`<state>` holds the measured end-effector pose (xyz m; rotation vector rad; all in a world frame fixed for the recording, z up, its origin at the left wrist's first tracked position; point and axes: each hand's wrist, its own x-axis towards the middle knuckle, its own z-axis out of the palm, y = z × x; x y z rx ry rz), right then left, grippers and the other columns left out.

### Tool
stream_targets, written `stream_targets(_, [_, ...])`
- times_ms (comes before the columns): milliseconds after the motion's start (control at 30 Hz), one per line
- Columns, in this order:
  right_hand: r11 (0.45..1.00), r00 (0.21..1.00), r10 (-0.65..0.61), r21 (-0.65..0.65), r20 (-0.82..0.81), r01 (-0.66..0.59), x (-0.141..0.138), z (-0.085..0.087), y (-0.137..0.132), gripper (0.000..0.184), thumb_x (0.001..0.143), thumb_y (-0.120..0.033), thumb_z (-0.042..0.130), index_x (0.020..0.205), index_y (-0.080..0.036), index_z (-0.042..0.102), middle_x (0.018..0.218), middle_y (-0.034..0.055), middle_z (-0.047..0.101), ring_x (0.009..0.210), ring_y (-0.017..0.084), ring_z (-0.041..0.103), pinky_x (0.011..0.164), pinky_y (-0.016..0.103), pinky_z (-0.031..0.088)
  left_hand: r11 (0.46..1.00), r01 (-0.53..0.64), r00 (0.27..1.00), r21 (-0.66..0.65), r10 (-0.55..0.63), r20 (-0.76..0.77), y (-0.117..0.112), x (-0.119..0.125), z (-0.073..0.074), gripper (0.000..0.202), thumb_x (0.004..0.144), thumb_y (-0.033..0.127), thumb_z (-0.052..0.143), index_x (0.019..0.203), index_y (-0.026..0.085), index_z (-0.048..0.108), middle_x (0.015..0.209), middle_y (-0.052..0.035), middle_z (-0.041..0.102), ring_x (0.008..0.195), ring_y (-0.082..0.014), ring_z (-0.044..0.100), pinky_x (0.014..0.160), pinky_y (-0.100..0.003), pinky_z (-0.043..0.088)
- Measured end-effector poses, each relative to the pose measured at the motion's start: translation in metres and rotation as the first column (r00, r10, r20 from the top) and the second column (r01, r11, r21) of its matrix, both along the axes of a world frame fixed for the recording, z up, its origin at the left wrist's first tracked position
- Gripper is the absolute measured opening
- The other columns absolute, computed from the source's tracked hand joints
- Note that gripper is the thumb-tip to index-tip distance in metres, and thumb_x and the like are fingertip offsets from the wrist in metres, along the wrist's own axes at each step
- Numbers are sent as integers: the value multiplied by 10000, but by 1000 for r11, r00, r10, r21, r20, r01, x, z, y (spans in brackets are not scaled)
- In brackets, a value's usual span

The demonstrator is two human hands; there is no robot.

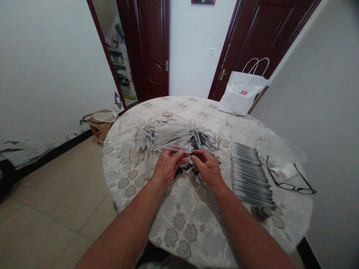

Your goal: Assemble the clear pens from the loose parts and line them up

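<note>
My left hand (pixel 167 165) pinches a thin grey pen barrel (pixel 171 149) that points left, over the round table (pixel 185 220). My right hand (pixel 206 165) is closed at the barrel's right end, its fingertips pinched on a small dark piece too small to name. Beyond both hands lies a loose heap of grey pen barrels and refills (pixel 171 136). A clump of small black caps (pixel 185 170) sits just under my hands. To the right, a neat row of assembled pens (pixel 251 172) lies side by side.
Black-framed glasses (pixel 291 183) and a clear plastic bag (pixel 280 149) lie at the table's right. A white paper bag (pixel 241 95) stands at the far edge. A low stool (pixel 101 123) sits on the tiled floor at left. Dark red doors stand behind.
</note>
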<state>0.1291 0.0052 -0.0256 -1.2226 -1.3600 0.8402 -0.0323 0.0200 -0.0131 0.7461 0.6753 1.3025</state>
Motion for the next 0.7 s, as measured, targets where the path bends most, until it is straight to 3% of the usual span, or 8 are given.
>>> stream_targets(467, [996, 991, -53, 81, 122, 44, 2, -2, -2, 282, 869, -438, 689, 1019, -202, 726, 845, 36, 732, 684, 168, 639, 605, 266, 490, 1000, 0, 994, 31, 3, -110, 0, 1, -2, 293, 745, 308, 851, 927, 165, 671, 904, -60, 739, 861, -219, 746, 746, -337, 618])
stream_targets(567, [998, 992, -29, 59, 127, 22, 4, -1, -2, 303, 890, -473, 670, 1028, -211, 731, 759, 16, 710, 621, 165, 614, 574, 268, 470, 1000, 13, 994, 28, -10, -112, -1, 0, -1, 298, 734, 316, 860, 911, 165, 673, 870, -60, 743, 848, -222, 749, 738, -332, 614])
stream_targets(700, [1000, 984, 24, 11, 174, -26, 6, 1, -2, 388, 963, -543, 555, 804, -217, 693, 564, -19, 605, 507, 152, 541, 513, 270, 411, 998, 62, 992, 28, -58, -110, -1, 0, -1, 280, 742, 298, 856, 905, 159, 674, 861, -72, 751, 802, -194, 738, 728, -307, 608])
